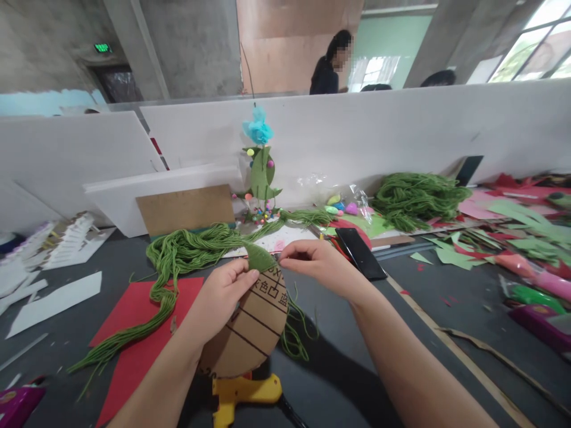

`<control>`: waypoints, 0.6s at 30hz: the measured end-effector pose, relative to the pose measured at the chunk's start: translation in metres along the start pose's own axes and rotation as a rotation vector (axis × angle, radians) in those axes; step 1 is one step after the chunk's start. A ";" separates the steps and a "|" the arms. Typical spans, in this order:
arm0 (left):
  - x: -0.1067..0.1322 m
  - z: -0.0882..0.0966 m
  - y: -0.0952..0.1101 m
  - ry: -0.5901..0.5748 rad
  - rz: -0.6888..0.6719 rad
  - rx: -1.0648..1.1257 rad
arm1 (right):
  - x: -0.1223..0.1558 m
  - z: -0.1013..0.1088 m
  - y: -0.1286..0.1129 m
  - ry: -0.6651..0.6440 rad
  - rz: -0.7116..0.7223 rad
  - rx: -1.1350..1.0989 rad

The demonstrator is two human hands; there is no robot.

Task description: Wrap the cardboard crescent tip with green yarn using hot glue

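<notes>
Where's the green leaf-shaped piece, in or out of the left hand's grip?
In: the left hand pinches the green leaf-shaped piece; most of it shows beyond the grip.

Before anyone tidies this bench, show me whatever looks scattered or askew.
At right, red and green paper scraps lie heaped, with small bits scattered on the dark tabletop. At left, green yarn sprawls, its loose end trailing across the red paper. Both look untidy.

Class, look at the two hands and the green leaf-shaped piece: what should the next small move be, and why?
Probably steady the right end of the green, felt-like, leaf-shaped piece with the right hand. The left hand pinches only its lower left side, while the right is close to its right end; contact there is unclear.
</notes>
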State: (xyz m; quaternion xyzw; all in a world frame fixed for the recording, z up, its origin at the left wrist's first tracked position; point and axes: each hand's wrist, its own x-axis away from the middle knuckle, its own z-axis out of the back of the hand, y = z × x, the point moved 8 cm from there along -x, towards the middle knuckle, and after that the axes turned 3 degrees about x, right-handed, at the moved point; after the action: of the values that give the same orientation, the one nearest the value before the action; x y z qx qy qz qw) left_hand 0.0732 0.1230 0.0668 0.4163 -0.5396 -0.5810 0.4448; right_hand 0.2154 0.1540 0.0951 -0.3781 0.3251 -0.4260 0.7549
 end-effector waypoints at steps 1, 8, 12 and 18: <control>-0.001 -0.001 -0.004 -0.002 0.016 0.030 | -0.001 0.000 0.003 -0.011 0.008 0.063; 0.002 -0.006 -0.044 0.001 0.201 0.141 | -0.010 -0.004 0.028 -0.054 0.046 0.381; 0.009 0.008 -0.054 0.089 0.168 0.029 | -0.015 -0.012 0.032 0.053 0.008 0.544; 0.018 0.055 -0.058 0.353 0.049 -0.171 | 0.006 -0.044 0.009 -0.006 -0.030 0.705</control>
State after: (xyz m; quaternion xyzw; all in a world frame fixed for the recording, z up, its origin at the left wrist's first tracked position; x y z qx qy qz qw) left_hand 0.0116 0.1213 0.0129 0.4591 -0.4122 -0.5317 0.5802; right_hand 0.1859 0.1387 0.0639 -0.1001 0.1501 -0.5220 0.8337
